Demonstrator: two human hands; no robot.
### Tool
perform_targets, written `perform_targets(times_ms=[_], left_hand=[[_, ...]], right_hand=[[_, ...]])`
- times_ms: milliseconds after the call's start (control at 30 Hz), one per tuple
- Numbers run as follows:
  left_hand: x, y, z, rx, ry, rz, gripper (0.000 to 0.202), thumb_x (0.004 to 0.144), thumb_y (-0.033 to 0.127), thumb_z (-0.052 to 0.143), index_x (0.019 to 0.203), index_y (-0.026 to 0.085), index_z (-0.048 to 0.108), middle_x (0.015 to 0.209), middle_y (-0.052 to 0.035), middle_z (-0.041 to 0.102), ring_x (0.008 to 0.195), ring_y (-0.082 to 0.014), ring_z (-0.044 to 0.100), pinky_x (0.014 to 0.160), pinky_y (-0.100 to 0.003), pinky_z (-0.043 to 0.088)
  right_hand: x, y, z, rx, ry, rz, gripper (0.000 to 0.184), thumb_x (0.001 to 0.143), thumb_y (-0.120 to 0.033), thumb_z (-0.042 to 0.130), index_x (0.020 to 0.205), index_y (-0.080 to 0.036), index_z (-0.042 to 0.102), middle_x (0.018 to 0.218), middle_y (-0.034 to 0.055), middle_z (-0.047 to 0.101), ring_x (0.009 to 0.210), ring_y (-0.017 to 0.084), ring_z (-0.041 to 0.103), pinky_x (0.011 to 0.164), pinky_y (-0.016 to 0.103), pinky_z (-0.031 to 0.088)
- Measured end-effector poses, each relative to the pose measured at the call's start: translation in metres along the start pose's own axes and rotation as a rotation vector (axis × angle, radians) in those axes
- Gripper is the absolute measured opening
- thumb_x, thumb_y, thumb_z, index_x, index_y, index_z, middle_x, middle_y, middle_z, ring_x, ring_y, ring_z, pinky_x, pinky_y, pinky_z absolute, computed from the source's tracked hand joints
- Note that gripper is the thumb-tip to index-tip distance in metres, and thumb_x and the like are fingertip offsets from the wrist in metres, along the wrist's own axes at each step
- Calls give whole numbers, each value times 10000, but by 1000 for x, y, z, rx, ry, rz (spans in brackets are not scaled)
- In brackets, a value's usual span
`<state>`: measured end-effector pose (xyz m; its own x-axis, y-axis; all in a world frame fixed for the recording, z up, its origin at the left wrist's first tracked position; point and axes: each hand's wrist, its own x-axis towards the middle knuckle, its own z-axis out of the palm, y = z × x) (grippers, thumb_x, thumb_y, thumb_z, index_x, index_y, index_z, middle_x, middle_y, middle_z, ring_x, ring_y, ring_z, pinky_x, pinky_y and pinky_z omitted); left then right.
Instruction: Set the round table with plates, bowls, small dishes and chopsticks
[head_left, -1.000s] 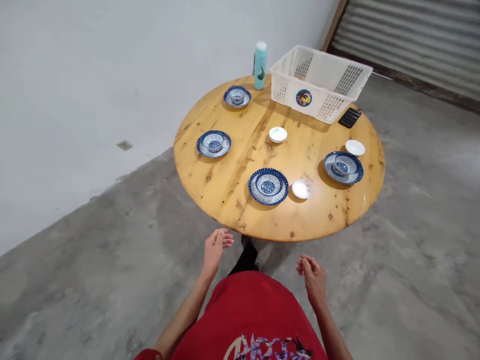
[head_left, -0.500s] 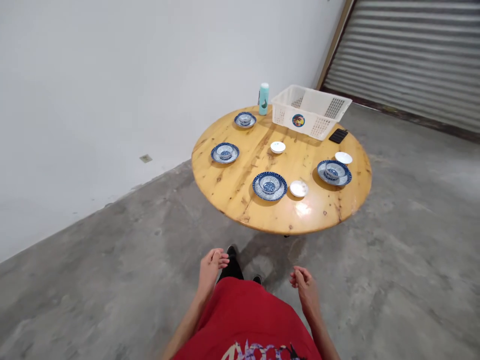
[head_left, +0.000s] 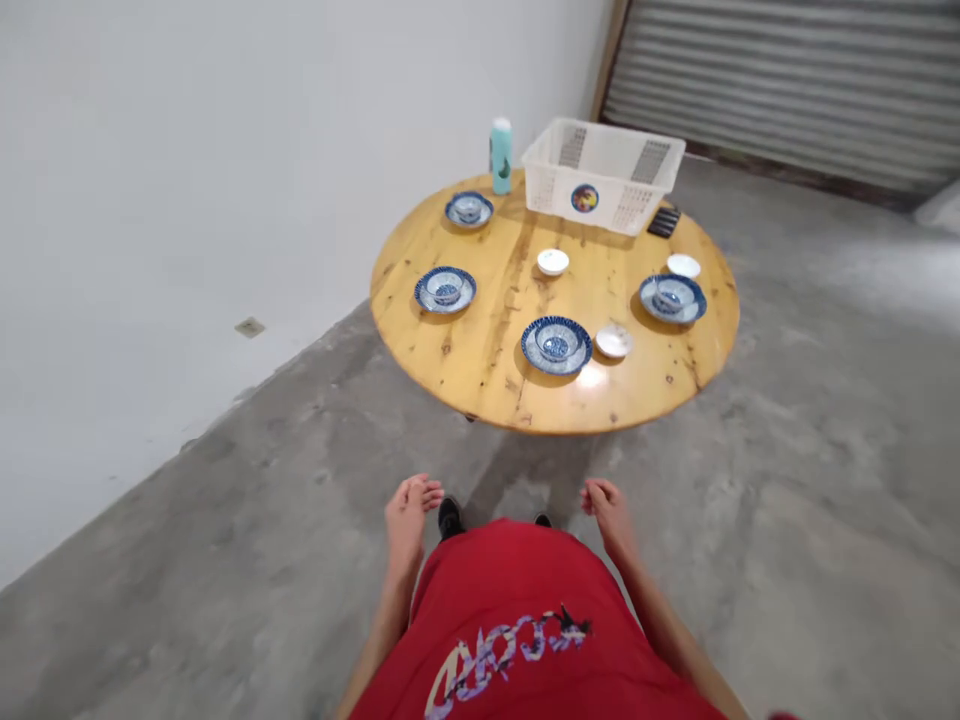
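Observation:
My left hand hangs empty in front of my waist, its fingers loosely extended. Level with it on the other side, my right hand holds nothing, fingers loosely curled and slightly apart. Both are short of the round wooden table and touch nothing. Nearest on the table is a blue-and-white plate with a patterned bowl on it. Beside it sits a small white dish. Similar plate-and-bowl sets stand at the left, the far left and the right.
A white plastic basket stands at the table's back, with a turquoise bottle to its left and a black ridged object to its right. More white dishes lie mid-table and at right. A wall rises at left.
My view has shifted, and the table now appears higher and slightly turned. Both hands remain empty in front of my body. The dishes have not been moved on the table.

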<state>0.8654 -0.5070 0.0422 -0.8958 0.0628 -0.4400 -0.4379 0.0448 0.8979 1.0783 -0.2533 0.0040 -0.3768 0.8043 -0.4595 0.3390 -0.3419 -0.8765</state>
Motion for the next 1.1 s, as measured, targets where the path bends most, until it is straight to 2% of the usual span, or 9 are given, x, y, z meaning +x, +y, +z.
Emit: perform_targets(times_ms=[100, 200, 300, 400, 533, 733, 833, 900, 1100], left_hand=[[35, 5, -52, -14, 89, -12, 439, 658, 474, 699, 939, 142, 640, 773, -63, 731, 664, -172, 701, 637, -282, 552], [70, 10, -94, -9, 123, -33, 400, 659, 442, 674, 927, 150, 629, 768, -51, 719, 658, -163, 698, 642, -278, 550], [102, 20, -124, 4, 97, -42, 398, 660, 442, 661, 927, 149, 627, 769, -47, 713, 658, -158, 696, 647, -277, 551], [128, 37, -141, 34, 37, -27, 396, 680, 450, 653, 939, 150, 631, 776, -47, 715, 665, -159, 697, 652, -280, 554], [162, 58, -144, 64, -40, -24, 344, 681, 412, 660, 911, 156, 640, 773, -51, 723, 671, -162, 700, 645, -271, 554], [197, 71, -125, 62, -142, -27, 326, 701, 407, 650, 900, 149, 646, 761, -51, 721, 662, -158, 700, 631, -262, 555], [209, 75, -115, 72, -199, -22, 340, 724, 422, 647, 921, 146, 655, 788, -63, 730, 685, -167, 710, 642, -272, 566], [219, 78, -112, 86, -216, -30, 348, 733, 437, 652, 925, 146, 658, 799, -73, 735, 689, -175, 714, 645, -281, 572], [274, 96, -102, 160, -214, -59, 382, 719, 476, 682, 906, 142, 671, 813, -85, 736, 707, -190, 722, 657, -299, 583]], right_hand=[[-5, -20, 62, 9, -44, -16, 395, 658, -515, 648, 860, -177, 691, 687, 40, 696, 557, 175, 623, 529, 278, 480], [-14, -25, 118, -15, -114, -40, 351, 677, -482, 618, 846, -181, 680, 665, 24, 680, 528, 159, 608, 505, 264, 463], [-28, -19, 162, -17, -120, -59, 330, 694, -460, 588, 849, -181, 670, 663, 15, 674, 527, 147, 606, 493, 249, 454], [-43, -11, 195, -13, -89, -44, 336, 700, -449, 572, 867, -174, 668, 669, 14, 674, 527, 141, 604, 491, 243, 453], [-56, -9, 222, -31, -45, -32, 337, 704, -440, 559, 867, -167, 671, 674, 17, 678, 531, 139, 612, 505, 243, 456], [-52, -28, 237, -32, 32, -20, 328, 668, -443, 561, 838, -180, 657, 654, 19, 679, 516, 148, 605, 489, 248, 443], [-38, -41, 248, -27, 43, -26, 328, 657, -443, 572, 838, -183, 655, 646, 16, 677, 518, 151, 609, 491, 252, 446], [-25, -51, 263, -26, 32, -26, 322, 654, -441, 572, 834, -185, 651, 642, 13, 674, 519, 151, 611, 491, 251, 445], [25, -80, 329, 0, -53, -3, 328, 652, -448, 567, 832, -184, 641, 640, 6, 664, 504, 141, 600, 487, 247, 435]])
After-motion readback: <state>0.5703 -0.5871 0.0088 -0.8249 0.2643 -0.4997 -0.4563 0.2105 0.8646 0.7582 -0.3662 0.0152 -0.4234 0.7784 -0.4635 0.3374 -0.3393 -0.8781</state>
